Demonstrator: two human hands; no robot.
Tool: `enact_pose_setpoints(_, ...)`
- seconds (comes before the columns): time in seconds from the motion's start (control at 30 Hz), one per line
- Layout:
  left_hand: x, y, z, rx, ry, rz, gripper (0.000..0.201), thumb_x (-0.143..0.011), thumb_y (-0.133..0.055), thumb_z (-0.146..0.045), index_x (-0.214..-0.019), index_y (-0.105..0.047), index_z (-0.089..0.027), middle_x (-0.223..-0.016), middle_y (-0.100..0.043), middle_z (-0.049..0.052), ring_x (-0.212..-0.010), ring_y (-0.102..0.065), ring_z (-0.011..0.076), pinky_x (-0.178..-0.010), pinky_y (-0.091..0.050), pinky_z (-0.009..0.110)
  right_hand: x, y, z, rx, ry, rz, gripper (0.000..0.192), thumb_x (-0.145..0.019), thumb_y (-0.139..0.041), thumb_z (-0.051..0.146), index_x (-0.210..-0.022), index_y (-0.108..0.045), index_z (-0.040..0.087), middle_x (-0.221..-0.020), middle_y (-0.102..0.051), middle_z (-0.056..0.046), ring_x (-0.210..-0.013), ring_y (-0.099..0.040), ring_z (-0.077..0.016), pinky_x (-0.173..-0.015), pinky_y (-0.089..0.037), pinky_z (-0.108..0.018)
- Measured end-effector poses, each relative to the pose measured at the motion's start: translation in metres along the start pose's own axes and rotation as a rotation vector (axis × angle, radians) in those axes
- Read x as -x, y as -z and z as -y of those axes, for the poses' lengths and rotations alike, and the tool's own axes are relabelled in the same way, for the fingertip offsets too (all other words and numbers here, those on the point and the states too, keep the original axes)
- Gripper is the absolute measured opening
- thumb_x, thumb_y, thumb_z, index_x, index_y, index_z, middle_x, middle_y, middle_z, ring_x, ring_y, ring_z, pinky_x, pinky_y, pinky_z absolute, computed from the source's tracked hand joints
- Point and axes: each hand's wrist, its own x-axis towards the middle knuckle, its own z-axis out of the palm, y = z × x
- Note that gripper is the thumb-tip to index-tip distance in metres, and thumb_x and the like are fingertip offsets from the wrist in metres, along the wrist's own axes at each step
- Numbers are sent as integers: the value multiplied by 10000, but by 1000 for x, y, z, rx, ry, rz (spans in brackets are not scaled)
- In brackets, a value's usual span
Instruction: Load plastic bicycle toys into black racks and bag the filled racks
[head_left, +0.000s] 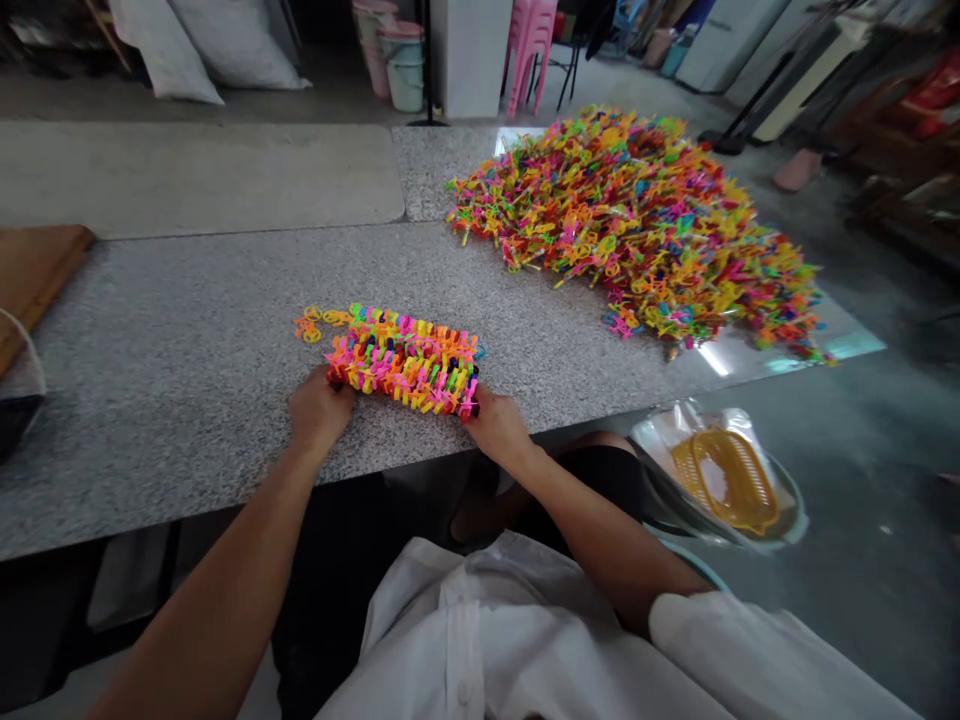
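Observation:
A tidy row of small coloured plastic pieces (405,360) lies on the speckled granite table (165,340), close to the near edge. My left hand (319,410) presses against the row's left end with curled fingers. At the right end my right hand (496,422) grips the row the same way. A few loose orange and yellow pieces (311,325) lie just left of the row. A large heap of the same coloured pieces (637,225) covers the table's far right part.
A yellow plastic basket (724,478) sits in a bowl lined with a clear bag on the floor at my right. A wooden board (30,275) lies at the table's left edge. Buckets (405,65) and pink stools (529,40) stand beyond the table.

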Motion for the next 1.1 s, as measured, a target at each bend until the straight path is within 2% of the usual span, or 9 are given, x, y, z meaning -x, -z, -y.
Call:
enact_pose_setpoints(0.33,-2,6,1,-26,-10,-22,277,-946,-547,-385,-1020,-740,-200,-1034,-778,155,-1026,-741,356,-820,-554,396,0,5,13,38,-11,68,302,-1056,-626,300,-1319,-703,173,-1153,-828,-158,-1027,-792,-282,-810,-537,-309)
enact_pose_setpoints(0.43,-3,7,4,-38,-20,-3,296,-956,-524,-433,-986,-724,-217,-991,-771,154,-1002,-738,375,-789,-545,405,-16,28,-8,-49,141,252,208,-991,-698,263,-1173,-774,198,-1064,-843,-95,-950,-794,-241,-779,-532,-271)
enact_pose_setpoints(0.5,-4,7,6,-43,-7,9,296,-951,-510,-439,-977,-717,-228,-978,-767,154,-980,-735,386,-774,-539,423,-41,53,-34,-78,128,364,125,-969,-710,247,-1027,-811,202,-918,-832,-64,-849,-782,-220,-748,-527,-260)
enact_pose_setpoints(0.57,-6,7,9,-21,0,18,275,-944,-509,-441,-969,-701,-246,-979,-767,147,-970,-735,390,-759,-530,433,-74,81,-63,-6,-52,194,190,-994,-641,203,-1019,-827,173,-936,-830,-107,-894,-778,-239,-787,-532,-282)
enact_pose_setpoints(0.63,-7,8,10,14,-15,32,248,-943,-511,-452,-956,-673,-265,-982,-771,134,-972,-736,388,-742,-518,432,-110,106,-88,74,-290,-117,327,-1056,-527,168,-1250,-786,120,-1165,-813,-193,-1076,-768,-275,-885,-532,-317)
enact_pose_setpoints(0.7,-8,8,11,35,-26,48,235,-942,-515,-465,-941,-650,-273,-983,-775,130,-970,-736,390,-722,-501,427,-141,124,-107,106,-416,-241,434,-1096,-478,184,-1482,-661,105,-1382,-728,-249,-1210,-737,-302,-965,-526,-353)
enact_pose_setpoints(0.8,-9,7,12,49,-13,46,236,-934,-524,-467,-942,-652,-268,-974,-777,131,-955,-734,388,-704,-486,418,-172,137,-120,116,-419,-238,498,-1133,-473,253,-1616,-544,155,-1591,-569,-269,-1295,-703,-317,-1032,-521,-387)
enact_pose_setpoints(0.9,-10,7,13,54,-11,39,247,-943,-522,-433,-973,-685,-249,-987,-782,129,-939,-738,364,-704,-486,398,-183,137,-120,165,-423,-203,463,-1140,-447,223,-1576,-587,150,-1618,-529,-271,-1323,-691,-305,-1055,-519,-373)
enact_pose_setpoints(1.1,-9,5,13,25,-18,57,266,-966,-558,-370,-1047,-742,-196,-1013,-792,117,-934,-747,307,-682,-471,327,-140,102,-107,297,-333,-132,486,-1101,-361,106,-1484,-655,158,-1450,-659,-220,-1208,-738,-284,-978,-563,-352)
